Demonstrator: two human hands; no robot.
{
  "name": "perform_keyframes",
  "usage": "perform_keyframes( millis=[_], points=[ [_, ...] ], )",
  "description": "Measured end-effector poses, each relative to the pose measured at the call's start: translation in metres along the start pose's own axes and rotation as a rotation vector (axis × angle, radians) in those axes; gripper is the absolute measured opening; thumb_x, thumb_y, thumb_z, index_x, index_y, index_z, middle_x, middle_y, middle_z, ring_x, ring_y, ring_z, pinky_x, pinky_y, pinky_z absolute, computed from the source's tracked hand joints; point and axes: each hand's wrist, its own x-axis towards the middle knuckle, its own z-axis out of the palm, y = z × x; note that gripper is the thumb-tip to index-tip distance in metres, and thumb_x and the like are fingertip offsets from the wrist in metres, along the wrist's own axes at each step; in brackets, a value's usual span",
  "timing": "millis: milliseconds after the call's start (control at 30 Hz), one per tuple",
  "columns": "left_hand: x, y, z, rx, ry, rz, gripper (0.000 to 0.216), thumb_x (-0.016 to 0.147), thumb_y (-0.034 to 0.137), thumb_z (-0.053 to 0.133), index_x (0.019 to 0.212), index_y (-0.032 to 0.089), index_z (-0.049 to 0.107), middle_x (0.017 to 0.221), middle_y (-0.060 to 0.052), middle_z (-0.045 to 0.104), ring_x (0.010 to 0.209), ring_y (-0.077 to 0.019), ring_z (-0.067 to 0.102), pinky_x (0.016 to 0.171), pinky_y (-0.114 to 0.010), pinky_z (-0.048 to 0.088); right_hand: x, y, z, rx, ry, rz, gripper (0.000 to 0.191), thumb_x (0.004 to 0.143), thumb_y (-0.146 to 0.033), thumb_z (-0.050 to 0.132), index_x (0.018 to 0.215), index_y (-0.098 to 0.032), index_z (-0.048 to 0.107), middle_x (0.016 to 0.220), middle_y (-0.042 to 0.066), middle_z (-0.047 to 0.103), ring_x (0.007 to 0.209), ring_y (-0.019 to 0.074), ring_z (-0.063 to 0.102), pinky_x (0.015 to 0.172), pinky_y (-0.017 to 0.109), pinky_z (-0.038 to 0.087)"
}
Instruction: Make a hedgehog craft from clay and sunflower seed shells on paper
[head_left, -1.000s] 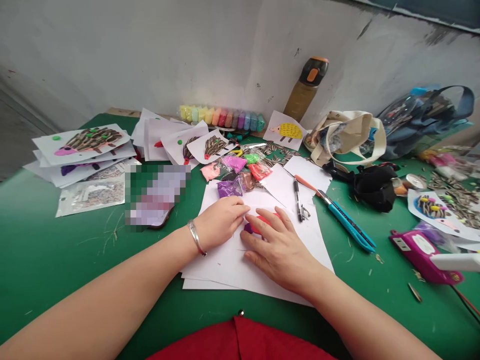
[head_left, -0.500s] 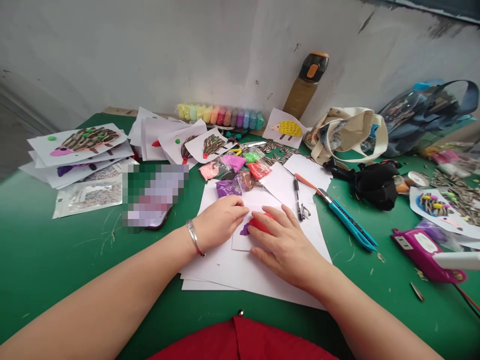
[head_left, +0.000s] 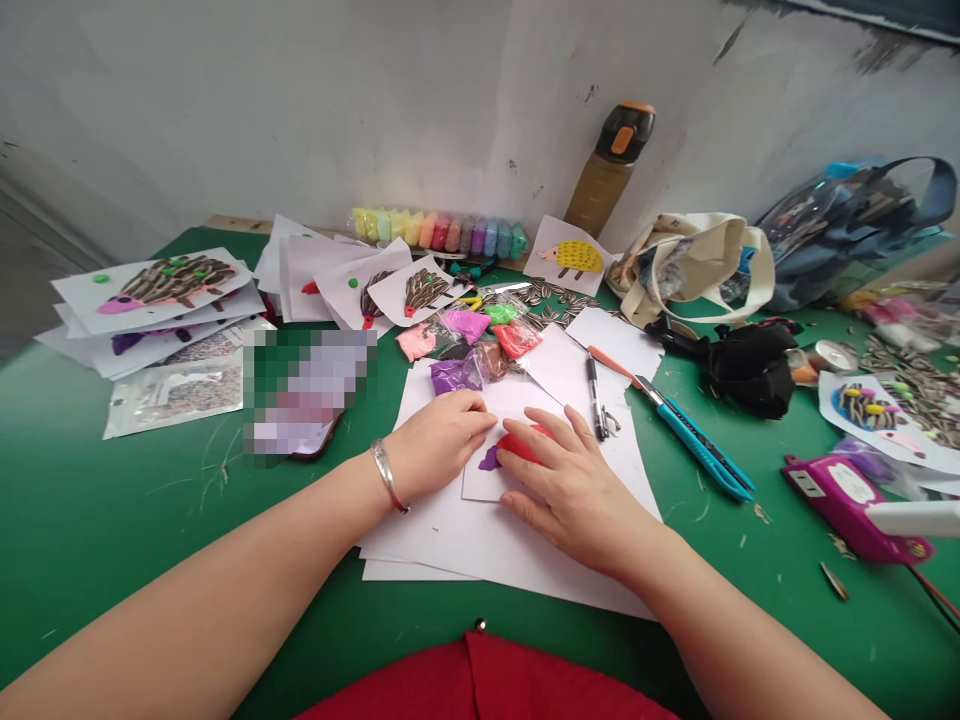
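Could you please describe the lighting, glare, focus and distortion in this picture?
Head view: diffuse light, faint sheen at left on the green table; left hand and right hand look sharp; left forearm seems wide-angle stretched; pixel blocks largely mask the phone.

The right fingers (head_left: 525, 473) hide part of the red shape (head_left: 517, 445) — and the phone (head_left: 315, 400) is pixelated beyond reading.

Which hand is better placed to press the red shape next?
Probably the right hand: it lies spread partly over the red shape, while the left hand lies off to that shape's left.
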Motion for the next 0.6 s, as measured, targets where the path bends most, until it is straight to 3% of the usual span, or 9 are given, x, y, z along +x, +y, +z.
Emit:
perform_keyframes(
  millis=[133, 300, 400, 600],
  points=[
    [0.0008, -0.0002, -0.0007, 0.004, 0.003, 0.000, 0.024, 0.096, 0.013, 0.047, 0.092, 0.014, 0.070, 0.095, -0.008, 0.060, 0.090, -0.0195, 0.055, 0.084, -0.032, 0.047, -0.0004, 0.0002, 0.0018, -0.010, 0.049, 0.007, 0.039, 0.099, -0.043, 0.045, 0.129, -0.023, 0.061, 0.150, 0.009, 0.046, 0.139, 0.0353, 0.034, 0.115, 0.066, 0.022],
    [0.0002, -0.0003, -0.0001, -0.009, 0.008, -0.001, 0.024, 0.095, 0.013, 0.046, 0.098, 0.015, 0.070, 0.097, -0.008, 0.060, 0.092, -0.0198, 0.056, 0.085, -0.033, 0.047, 0.0008, -0.0026, 0.0019, -0.008, -0.004, -0.025, 0.035, 0.097, -0.042, 0.049, 0.124, -0.024, 0.063, 0.146, 0.007, 0.051, 0.139, 0.0363, 0.034, 0.115, 0.068, 0.020],
    [-0.0001, -0.0003, -0.0001, -0.009, 0.009, -0.005, 0.025, 0.095, 0.013, 0.045, 0.096, 0.015, 0.070, 0.097, -0.008, 0.060, 0.091, -0.0195, 0.056, 0.085, -0.033, 0.048, 0.0012, -0.0037, 0.0012, -0.010, 0.018, -0.022, 0.036, 0.097, -0.042, 0.048, 0.123, -0.023, 0.064, 0.152, 0.008, 0.043, 0.141, 0.0372, 0.032, 0.115, 0.068, 0.019],
    [-0.0007, 0.0003, -0.0012, -0.020, 0.011, 0.002, 0.023, 0.095, 0.014, 0.046, 0.095, 0.016, 0.068, 0.097, -0.007, 0.060, 0.092, -0.0195, 0.056, 0.086, -0.033, 0.047, 0.0029, -0.0054, 0.0017, 0.013, -0.014, -0.025, 0.033, 0.097, -0.042, 0.050, 0.121, -0.025, 0.065, 0.138, 0.008, 0.057, 0.138, 0.0369, 0.035, 0.114, 0.069, 0.018]
  ],
)
